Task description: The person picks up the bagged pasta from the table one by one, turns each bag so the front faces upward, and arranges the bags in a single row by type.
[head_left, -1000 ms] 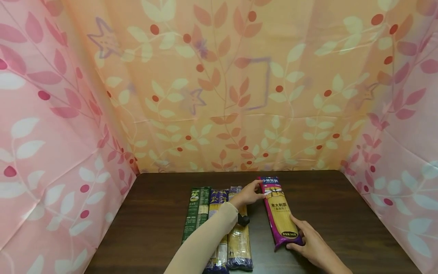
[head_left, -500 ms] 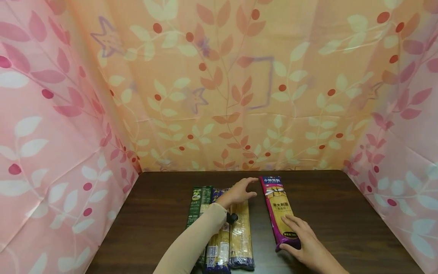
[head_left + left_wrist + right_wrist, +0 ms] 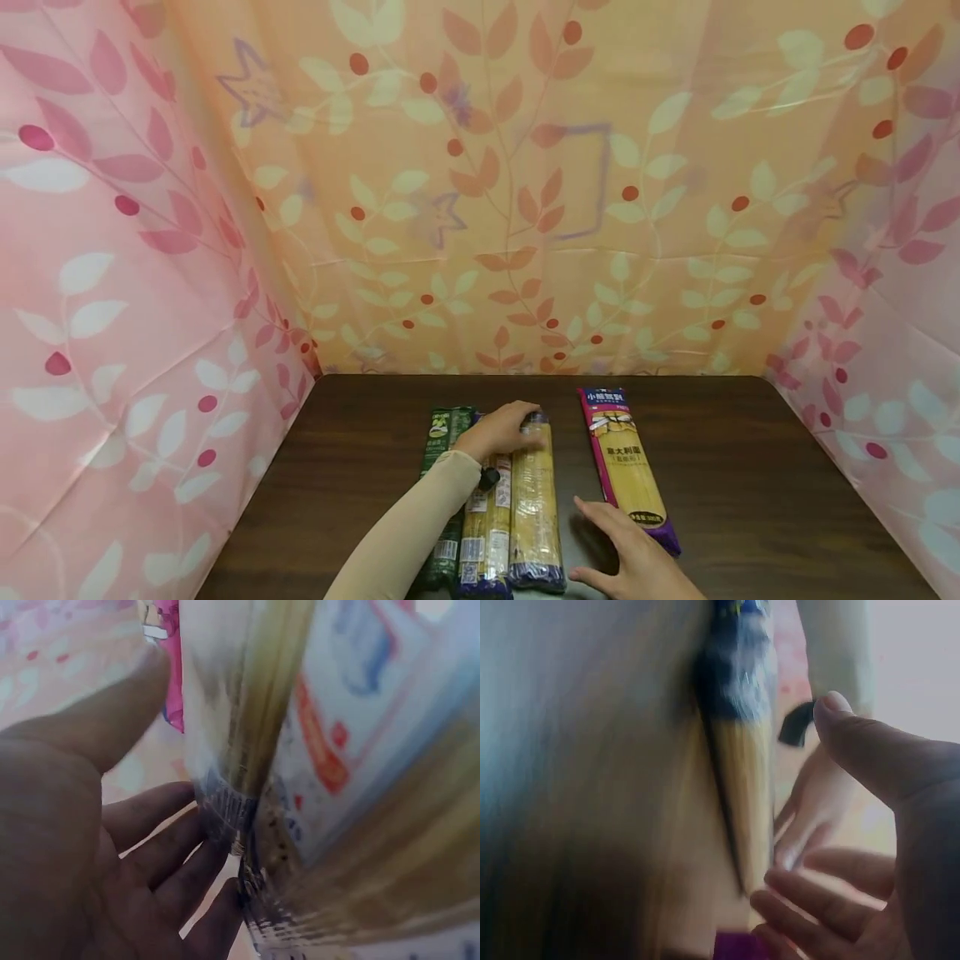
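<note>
Three spaghetti packs lie side by side: a green pack (image 3: pixel 442 546), a blue-and-gold pack (image 3: pixel 486 542) and a pale yellow pack (image 3: pixel 535 517) with blue ends. Over their far end is my left hand (image 3: pixel 495 433), fingertips right at the top of the yellow pack, thumb apart; the left wrist view has its fingers (image 3: pixel 161 855) spread beside the wrapper. To the right, tilted, lies a pink-and-purple spaghetti pack (image 3: pixel 628 458). My right hand (image 3: pixel 633 557) is between this pack and the yellow one, thumb and fingers spread, holding nothing. My left forearm hides part of the green pack.
The packs lie on a dark brown wooden table (image 3: pixel 360 467). A patterned orange curtain (image 3: pixel 465 250) hangs behind its far edge, with pink curtains (image 3: pixel 150 333) at both sides. A black strap piece (image 3: pixel 489 477) is on my left wrist.
Both hands have left the pink-and-purple pack, which stays tilted at the right. My left hand has moved left to the yellow pack's far end; my right hand has moved left toward its near end.
</note>
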`<state>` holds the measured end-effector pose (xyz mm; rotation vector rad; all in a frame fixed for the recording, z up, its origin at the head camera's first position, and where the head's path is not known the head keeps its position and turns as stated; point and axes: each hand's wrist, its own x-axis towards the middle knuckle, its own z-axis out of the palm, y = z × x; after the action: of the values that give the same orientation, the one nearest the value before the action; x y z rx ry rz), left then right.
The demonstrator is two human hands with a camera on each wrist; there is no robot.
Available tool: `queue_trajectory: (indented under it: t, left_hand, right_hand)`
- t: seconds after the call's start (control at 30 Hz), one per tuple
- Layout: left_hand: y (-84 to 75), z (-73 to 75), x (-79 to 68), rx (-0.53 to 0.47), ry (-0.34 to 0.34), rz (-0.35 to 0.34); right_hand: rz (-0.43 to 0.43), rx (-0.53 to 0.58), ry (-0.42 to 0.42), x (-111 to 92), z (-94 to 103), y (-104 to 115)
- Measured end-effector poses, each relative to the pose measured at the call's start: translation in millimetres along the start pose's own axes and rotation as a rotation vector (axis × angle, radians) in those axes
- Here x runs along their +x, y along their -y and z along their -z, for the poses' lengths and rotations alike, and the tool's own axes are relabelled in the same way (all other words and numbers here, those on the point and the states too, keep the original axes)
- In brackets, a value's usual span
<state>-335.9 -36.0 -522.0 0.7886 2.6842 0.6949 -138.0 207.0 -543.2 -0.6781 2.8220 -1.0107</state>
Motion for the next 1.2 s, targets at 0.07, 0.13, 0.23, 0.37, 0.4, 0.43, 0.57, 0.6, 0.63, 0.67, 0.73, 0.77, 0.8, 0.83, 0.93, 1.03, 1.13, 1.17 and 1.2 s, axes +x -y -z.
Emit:
queue_trajectory:
  t: [0.07,0.13,0.23,0.37,0.4,0.43,0.57,0.6,0.63,0.67,0.73,0.77,0.8,0.83,0.93,1.03,1.13,1.17,1.2]
  left_hand:
    - [-1.2,0.4,0.2,-0.019,0.013,0.004]
    - [-2.3,0.9,0.7,-0.031,0.028,0.021]
    - [-2.7,0.9,1.4,-0.039,0.048,0.039]
    - [-4.0,-0.3,3.9,-0.002,0.052,0.060]
    - [-4.9,-0.5,4.8,0.008,0.050,0.065]
    - [-5.8,-0.6,5.7,0.020,0.046,0.067]
    - [-8.8,-1.5,7.1,0.045,0.035,0.078]
    - [-9.1,-1.7,7.3,0.048,0.035,0.081]
    - [-9.5,-1.7,7.1,0.050,0.034,0.083]
    - [-9.7,-1.6,6.7,0.054,0.034,0.088]
    - [-10.3,-1.5,6.7,0.059,0.036,0.093]
    - [-10.8,-1.3,7.0,0.061,0.036,0.096]
    - [-11.3,-0.8,7.6,0.062,0.036,0.098]
    - [-11.9,-0.2,8.3,0.064,0.034,0.100]
    - [-12.8,0.2,10.1,0.060,0.025,0.112]
    - [-13.6,-0.7,9.8,0.060,0.032,0.120]
    - [-15.0,-1.8,8.3,0.066,0.047,0.121]
    - [-15.7,-1.7,8.2,0.071,0.050,0.117]
    - [-16.4,-1.5,8.1,0.074,0.053,0.116]
  right_hand:
    - [-0.018,0.019,0.028,2,-2.8,3]
    - [-0.028,0.021,0.045,4,-5.9,5]
    - [-0.049,0.048,0.076,5,-9.7,7]
    - [-0.044,0.061,0.088,6,-15.3,8]
    - [-0.035,0.045,0.081,6,-16.8,8]
    - [-0.022,0.027,0.070,7,-18.4,8]
    - [0.034,-0.078,0.005,9,-26.1,6]
    - [0.044,-0.096,-0.008,10,-28.3,4]
    - [0.046,-0.103,-0.016,11,-30.5,3]
    - [0.043,-0.116,-0.021,12,-32.5,2]
    - [0.033,-0.136,-0.023,13,-36.2,-2]
    - [0.027,-0.148,-0.023,13,-37.8,-4]
    - [0.019,-0.146,-0.019,14,-38.5,-5]
    - [0.013,-0.142,-0.015,14,-38.9,-5]
    - [-0.001,-0.121,0.002,16,-40.0,-4]
    - [-0.029,-0.136,0.018,18,-42.8,-3]
    - [-0.065,-0.165,0.017,18,-46.0,-2]
    - [-0.075,-0.172,0.014,18,-46.2,-1]
    - [-0.081,-0.171,0.012,18,-45.9,1]
